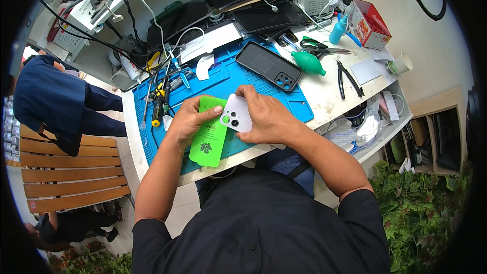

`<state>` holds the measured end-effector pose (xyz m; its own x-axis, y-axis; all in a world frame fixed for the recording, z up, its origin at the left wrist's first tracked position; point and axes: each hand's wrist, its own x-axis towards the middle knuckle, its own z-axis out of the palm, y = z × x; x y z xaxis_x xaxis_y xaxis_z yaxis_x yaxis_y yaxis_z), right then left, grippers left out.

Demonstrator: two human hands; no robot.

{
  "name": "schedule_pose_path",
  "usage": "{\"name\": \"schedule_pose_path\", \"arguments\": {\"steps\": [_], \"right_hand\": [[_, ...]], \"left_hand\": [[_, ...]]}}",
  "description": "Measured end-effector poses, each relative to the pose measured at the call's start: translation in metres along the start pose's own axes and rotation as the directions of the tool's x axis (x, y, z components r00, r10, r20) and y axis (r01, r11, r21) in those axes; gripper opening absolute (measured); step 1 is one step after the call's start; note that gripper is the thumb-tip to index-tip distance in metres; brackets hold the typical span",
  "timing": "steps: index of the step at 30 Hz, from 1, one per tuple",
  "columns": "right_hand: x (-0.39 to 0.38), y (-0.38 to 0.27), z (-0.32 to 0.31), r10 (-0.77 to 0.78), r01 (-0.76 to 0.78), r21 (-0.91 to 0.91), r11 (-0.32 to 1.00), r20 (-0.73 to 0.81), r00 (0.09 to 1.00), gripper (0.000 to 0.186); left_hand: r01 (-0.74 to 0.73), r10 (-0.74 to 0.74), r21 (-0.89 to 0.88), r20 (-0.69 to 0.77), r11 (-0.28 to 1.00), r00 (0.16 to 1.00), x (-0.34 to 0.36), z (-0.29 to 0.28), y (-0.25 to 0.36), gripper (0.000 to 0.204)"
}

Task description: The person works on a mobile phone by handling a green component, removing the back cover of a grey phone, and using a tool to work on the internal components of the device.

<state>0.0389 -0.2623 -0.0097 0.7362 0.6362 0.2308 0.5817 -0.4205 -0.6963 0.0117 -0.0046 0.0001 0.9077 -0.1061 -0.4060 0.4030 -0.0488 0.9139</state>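
the left hand [193, 118] firmly pinches the green packet [209, 142]; the right hand [267, 117] has a snug grip on the pale phone [243, 111], over the tabletop [329, 90]. apparently a matching step; next calls for steady alignment.

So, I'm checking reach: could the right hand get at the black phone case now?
Probably yes: the black phone case lies uncovered beyond the right hand, though that hand holds a pale lilac piece.
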Motion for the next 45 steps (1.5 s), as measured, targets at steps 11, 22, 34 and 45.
{"name": "schedule_pose_path", "arguments": {"steps": [11, 22, 34, 45], "right_hand": [[-0.001, 0.002, 0.002, 0.025, -0.025, -0.016, 1.0, 0.005, 1.0, 0.089], [-0.001, 0.001, 0.0, 0.025, -0.025, -0.015, 1.0, 0.01, 1.0, 0.09], [-0.001, 0.001, 0.0, 0.033, -0.032, -0.02, 0.999, 0.012, 0.999, 0.091], [-0.001, 0.002, 0.001, 0.04, -0.039, -0.013, 0.999, 0.018, 0.999, 0.091]], "left_hand": [[-0.042, 0.042, -0.035, -0.006, 0.998, 0.999, 0.003, 0.005, -0.002, 0.032], [-0.003, 0.003, 0.004, -0.05, 1.0, 0.999, 0.006, 0.004, 0.001, 0.036], [-0.016, 0.016, -0.004, -0.055, 1.0, 0.998, 0.009, 0.008, 0.004, 0.03], [-0.039, 0.037, -0.044, -0.052, 0.998, 0.998, 0.014, 0.009, -0.001, 0.029]]}}
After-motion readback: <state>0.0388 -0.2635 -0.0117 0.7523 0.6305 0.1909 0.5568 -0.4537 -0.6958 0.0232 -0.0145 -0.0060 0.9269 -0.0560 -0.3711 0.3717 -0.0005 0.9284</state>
